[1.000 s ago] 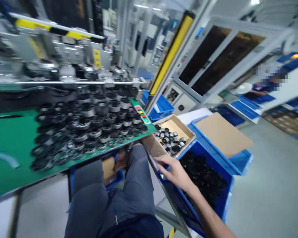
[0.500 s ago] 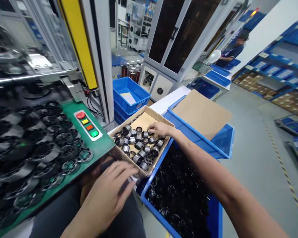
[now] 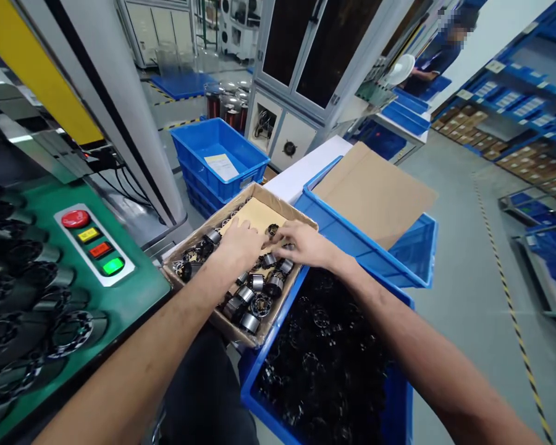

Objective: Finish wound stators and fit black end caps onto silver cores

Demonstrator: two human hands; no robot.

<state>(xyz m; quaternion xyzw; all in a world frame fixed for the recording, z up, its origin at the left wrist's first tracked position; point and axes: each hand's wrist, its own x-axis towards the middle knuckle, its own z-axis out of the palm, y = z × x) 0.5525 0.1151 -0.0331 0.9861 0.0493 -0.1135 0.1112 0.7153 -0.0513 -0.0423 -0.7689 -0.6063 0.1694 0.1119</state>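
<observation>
Both of my hands are inside a shallow cardboard box (image 3: 199, 238) that holds small motor stators (image 3: 245, 295), silvery rings with black ends. My left hand (image 3: 243, 244) is palm down over the stators, its fingers bent downward; whatever is under them is hidden. Close beside it, on the right, my right hand (image 3: 303, 245) has thumb and fingers curled around a stator, mostly covered by the fingers. The two hands' fingertips nearly meet. Just above them one stator (image 3: 272, 229) stands on the bare card. Other stators lie loosely tumbled toward the near side.
A blue crate (image 3: 252, 395) full of black parts stands at the near right. Behind it, a cardboard sheet (image 3: 375, 198) lies across another blue crate (image 3: 421, 259). Larger rings (image 3: 74, 334) crowd the green bench (image 3: 41, 213), beside a button panel (image 3: 95, 244). A person (image 3: 433, 59) is far off.
My left hand has moved from below the box up into it, beside the right hand. The right hand stays among the stators. My view has shifted, bringing the box further left.
</observation>
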